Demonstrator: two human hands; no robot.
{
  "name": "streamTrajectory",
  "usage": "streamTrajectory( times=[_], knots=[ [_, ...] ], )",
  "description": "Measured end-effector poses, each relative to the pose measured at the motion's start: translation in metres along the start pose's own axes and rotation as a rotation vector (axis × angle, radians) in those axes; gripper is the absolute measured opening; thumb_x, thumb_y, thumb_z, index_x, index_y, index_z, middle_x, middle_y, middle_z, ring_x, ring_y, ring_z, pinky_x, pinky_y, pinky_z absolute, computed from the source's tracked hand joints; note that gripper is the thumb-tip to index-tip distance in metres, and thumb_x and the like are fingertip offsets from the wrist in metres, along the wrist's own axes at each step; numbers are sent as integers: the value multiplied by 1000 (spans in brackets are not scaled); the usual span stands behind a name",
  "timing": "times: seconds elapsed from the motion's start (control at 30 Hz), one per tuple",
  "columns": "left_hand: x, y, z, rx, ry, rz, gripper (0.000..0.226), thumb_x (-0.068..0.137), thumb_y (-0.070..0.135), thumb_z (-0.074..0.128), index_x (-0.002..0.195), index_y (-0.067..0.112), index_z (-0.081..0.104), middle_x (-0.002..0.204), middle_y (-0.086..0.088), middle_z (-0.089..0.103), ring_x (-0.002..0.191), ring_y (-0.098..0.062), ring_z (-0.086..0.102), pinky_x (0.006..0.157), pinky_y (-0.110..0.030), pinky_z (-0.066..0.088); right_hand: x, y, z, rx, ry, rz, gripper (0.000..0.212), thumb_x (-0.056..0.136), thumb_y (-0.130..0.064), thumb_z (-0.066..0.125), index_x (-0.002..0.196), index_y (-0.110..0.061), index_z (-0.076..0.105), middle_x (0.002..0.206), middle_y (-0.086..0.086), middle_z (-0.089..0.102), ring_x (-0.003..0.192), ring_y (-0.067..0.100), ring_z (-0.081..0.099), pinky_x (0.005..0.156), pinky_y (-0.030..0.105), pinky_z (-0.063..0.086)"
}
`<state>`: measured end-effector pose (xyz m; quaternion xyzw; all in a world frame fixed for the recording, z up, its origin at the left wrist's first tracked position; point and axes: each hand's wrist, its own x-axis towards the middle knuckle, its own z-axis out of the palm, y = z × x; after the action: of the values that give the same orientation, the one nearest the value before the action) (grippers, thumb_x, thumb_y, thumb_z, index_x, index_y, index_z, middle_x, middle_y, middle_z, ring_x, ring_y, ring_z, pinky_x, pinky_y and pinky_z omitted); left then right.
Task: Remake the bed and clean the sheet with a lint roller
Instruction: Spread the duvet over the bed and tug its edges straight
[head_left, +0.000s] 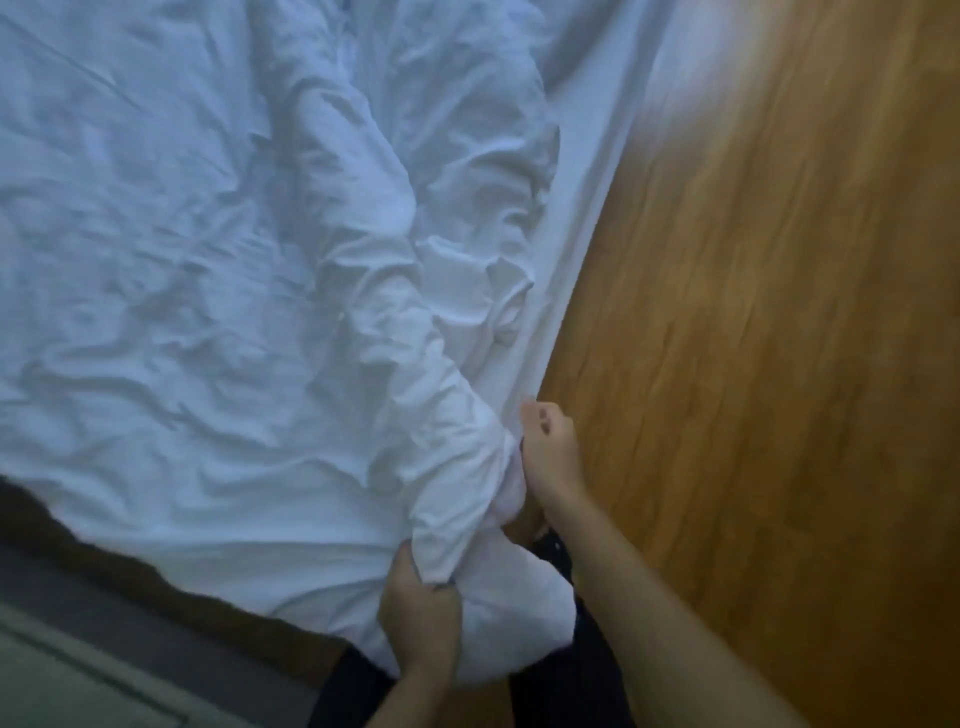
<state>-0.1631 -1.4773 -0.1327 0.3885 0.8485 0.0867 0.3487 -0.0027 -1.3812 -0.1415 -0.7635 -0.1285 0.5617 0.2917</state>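
A grey rug (78, 660) is seen left of the bed's corner, on the floor. A crumpled white duvet (218, 249) is spread over the bed. At the corner, a bunched fold of it is gripped by the left hand (421, 618), fingers curled round the cloth. Just right of the corner, the sheet's hanging edge (587, 218) is pinched by the right hand (550, 447). Wooden floor (779, 312) is seen right of the bed.

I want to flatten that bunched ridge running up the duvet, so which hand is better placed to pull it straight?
Probably the left hand: it already grips the white duvet at its bunched corner, where the ridge ends. The right hand is curled at the bed's side edge, and whether it holds fabric is unclear.
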Motion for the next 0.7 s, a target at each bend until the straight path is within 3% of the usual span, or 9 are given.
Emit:
streamTrajectory(
  times=[0.17, 0.2, 0.27, 0.33, 0.4, 0.43, 0.53, 0.6, 0.7],
  knots=[
    [16, 1, -6, -31, -74, -26, 45, 73, 28, 43, 97, 6, 74, 86, -18, 71, 80, -37, 65, 67, -32, 39, 88, -59, 31, 137, -296, 193, 73, 84, -52, 73, 138, -9, 47, 128, 9, 62, 103, 22, 67, 89, 37, 58],
    [20, 3, -6, -42, -124, -22, 39, 73, 28, 43, 88, 8, 73, 78, -16, 69, 77, -36, 64, 64, -32, 38, 92, -71, 43, 162, -328, 188, 81, 80, -51, 78, 139, -8, 44, 125, 9, 66, 94, 18, 70, 83, 35, 60],
    [26, 6, -8, -46, -240, -35, 21, 76, 25, 44, 64, 21, 59, 62, -6, 58, 71, -35, 59, 60, -33, 36, 91, -89, 62, 258, -322, 204, 66, 81, -38, 81, 128, -9, 46, 85, 5, 74, 63, 12, 68, 59, 29, 59],
    [36, 2, -9, -44, -312, -57, 31, 83, 12, 51, 55, 25, 47, 58, -2, 52, 68, -31, 55, 60, -34, 36, 102, -89, 75, 357, -208, 256, 64, 76, -25, 87, 121, -14, 43, 83, 8, 71, 64, 20, 70, 55, 36, 59],
    [42, -5, -8, -43, -374, -43, 25, 82, 3, 55, 65, 20, 58, 72, -8, 65, 73, -28, 55, 63, -33, 40, 110, -83, 72, 385, -139, 275, 78, 67, -21, 93, 131, -15, 48, 105, 12, 71, 77, 29, 74, 58, 42, 60],
    [42, -9, -7, -71, -381, -20, 15, 81, 6, 56, 80, 16, 68, 85, -8, 70, 78, -27, 57, 66, -33, 42, 110, -81, 66, 368, -104, 248, 75, 66, -20, 92, 129, -15, 51, 107, 11, 71, 79, 29, 73, 56, 39, 59],
    [27, -21, -3, -187, -313, -16, 38, 89, 9, 57, 122, 27, 64, 105, 12, 65, 94, -14, 58, 77, -28, 45, 112, -75, 19, 183, 114, 49, 47, 74, -19, 86, 113, -16, 60, 99, 2, 70, 79, 17, 68, 60, 31, 57],
    [16, -28, 2, -260, -237, -38, 38, 94, 15, 58, 124, 39, 57, 108, 19, 61, 99, -10, 58, 83, -29, 48, 122, -76, -33, 36, 245, -124, 47, 70, -33, 87, 109, -13, 68, 101, 2, 72, 85, 19, 70, 70, 36, 59],
    [8, -35, 15, -216, -112, 21, 33, 90, 19, 60, 116, 39, 57, 107, 14, 65, 100, -16, 63, 81, -36, 53, 148, -82, -91, -181, 340, -258, 74, 56, -65, 85, 106, -13, 69, 102, 2, 70, 95, 22, 67, 85, 44, 57]
  ],
)
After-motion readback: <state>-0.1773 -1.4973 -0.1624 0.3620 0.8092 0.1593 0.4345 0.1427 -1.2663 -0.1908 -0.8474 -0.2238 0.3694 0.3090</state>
